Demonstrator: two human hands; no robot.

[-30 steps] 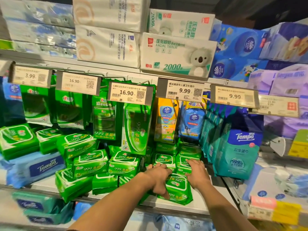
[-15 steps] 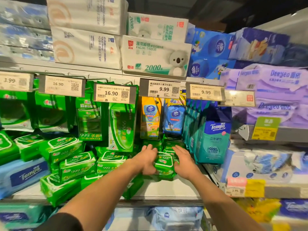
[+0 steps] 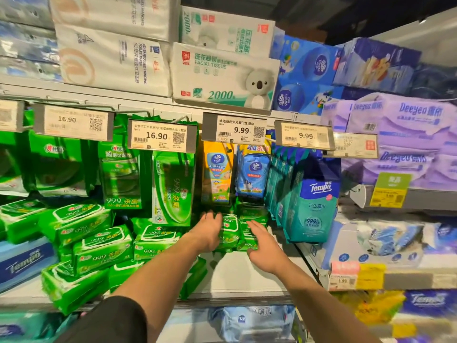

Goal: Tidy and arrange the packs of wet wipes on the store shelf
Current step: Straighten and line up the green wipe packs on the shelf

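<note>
A small stack of green wet wipe packs (image 3: 231, 230) sits deep on the white shelf (image 3: 237, 273), under the hanging yellow pack (image 3: 217, 174) and blue pack (image 3: 254, 174). My left hand (image 3: 209, 231) is pressed against the stack's left side, fingers curled over its top. On the stack's right side lies my right hand (image 3: 262, 246), with its fingers stretched along the packs. The stack is held between both hands. To the left, several bigger green 999 packs (image 3: 103, 248) lie in a loose, tilted heap.
Teal Tempo packs (image 3: 311, 211) stand in a row just right of my hands. Green packs (image 3: 170, 184) hang from hooks behind price tags (image 3: 235, 131). A blue Tempo pack (image 3: 22, 263) lies at far left. Tissue boxes fill the shelf above.
Both hands have moved away from the shelf's front edge toward the back, taking the small green packs with them. The view has shifted right.
</note>
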